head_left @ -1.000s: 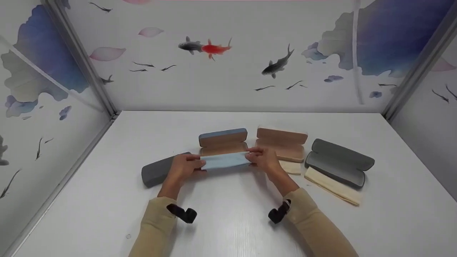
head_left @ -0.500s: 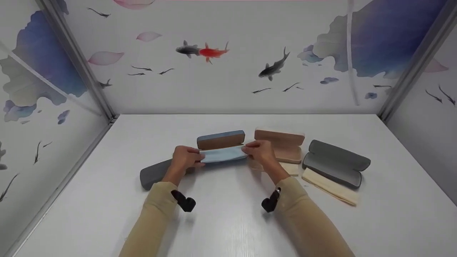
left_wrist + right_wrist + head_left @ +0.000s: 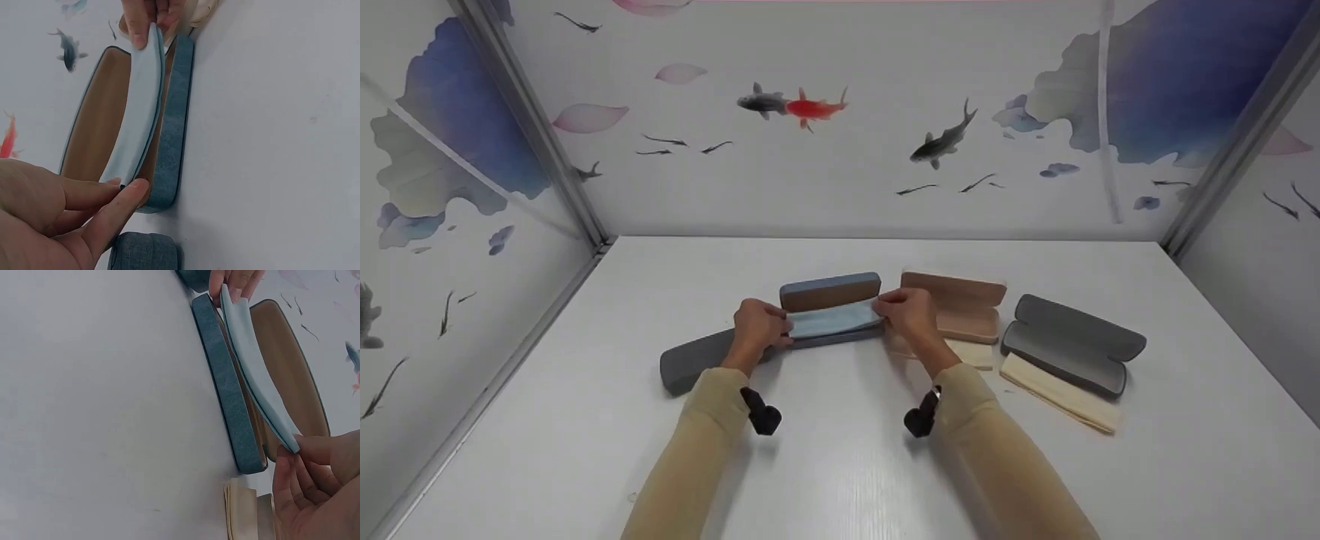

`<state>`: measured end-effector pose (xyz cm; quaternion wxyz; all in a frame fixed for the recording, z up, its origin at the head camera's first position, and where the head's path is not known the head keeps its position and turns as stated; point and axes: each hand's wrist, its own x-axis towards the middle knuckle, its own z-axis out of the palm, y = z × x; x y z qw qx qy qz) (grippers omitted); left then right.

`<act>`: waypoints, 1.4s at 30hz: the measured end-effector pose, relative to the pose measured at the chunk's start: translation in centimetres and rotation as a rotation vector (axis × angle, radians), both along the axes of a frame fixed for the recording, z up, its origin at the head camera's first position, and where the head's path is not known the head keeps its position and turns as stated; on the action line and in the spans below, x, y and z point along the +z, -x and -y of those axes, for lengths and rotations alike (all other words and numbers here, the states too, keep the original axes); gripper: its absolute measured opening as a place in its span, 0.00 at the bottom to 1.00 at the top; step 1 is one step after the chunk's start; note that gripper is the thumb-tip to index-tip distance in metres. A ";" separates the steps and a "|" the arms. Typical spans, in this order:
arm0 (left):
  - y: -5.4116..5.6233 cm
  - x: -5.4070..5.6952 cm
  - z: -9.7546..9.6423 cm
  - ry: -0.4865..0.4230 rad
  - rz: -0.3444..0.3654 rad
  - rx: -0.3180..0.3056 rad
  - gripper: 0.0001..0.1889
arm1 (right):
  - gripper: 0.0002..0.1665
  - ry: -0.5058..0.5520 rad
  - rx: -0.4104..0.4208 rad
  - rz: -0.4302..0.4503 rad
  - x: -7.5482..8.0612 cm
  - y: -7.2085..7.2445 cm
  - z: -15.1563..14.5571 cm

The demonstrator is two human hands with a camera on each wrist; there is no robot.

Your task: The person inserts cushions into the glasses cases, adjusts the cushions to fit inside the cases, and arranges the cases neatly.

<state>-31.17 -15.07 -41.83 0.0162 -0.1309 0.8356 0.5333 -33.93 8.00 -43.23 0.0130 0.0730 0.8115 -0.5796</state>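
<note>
Between my two hands a folded light-blue cloth (image 3: pixel 834 319) is stretched lengthwise over an open blue glasses case (image 3: pixel 831 291) with a brown lining. My left hand (image 3: pixel 759 330) pinches the cloth's left end between thumb and fingers. At the other end my right hand (image 3: pixel 909 315) pinches it the same way. Both wrist views show the cloth (image 3: pixel 140 107) sagging a little along the case's opening, above the lower half (image 3: pixel 230 394). How far it dips inside is hard to tell.
A closed dark grey case (image 3: pixel 697 361) lies by my left hand. To the right stand an open pinkish-brown case (image 3: pixel 952 289) and an open grey case (image 3: pixel 1069 341). Cream cloths lie before them, one folded cloth (image 3: pixel 1061 394) at far right and another cloth (image 3: pixel 971 354) partly behind my right arm.
Both hands have carried the blue cloth away from me, from in front of the blue case to over its opening. The other cases and cloths stay put.
</note>
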 end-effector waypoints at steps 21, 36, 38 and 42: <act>0.6 -0.1 -0.4 0.204 -0.058 0.001 0.12 | 0.09 -0.047 -0.016 -0.026 -0.8 0.6 0.9; 0.3 -0.1 -0.7 0.190 -0.103 0.037 0.08 | 0.09 -0.098 -0.011 -0.055 -0.8 0.9 0.8; 0.2 -0.1 -0.7 0.192 -0.105 0.036 0.08 | 0.09 -0.113 -0.004 -0.056 -0.7 0.9 0.8; 0.2 0.1 -0.5 0.218 -0.122 0.037 0.09 | 0.10 -0.167 0.013 -0.067 -0.3 0.7 0.5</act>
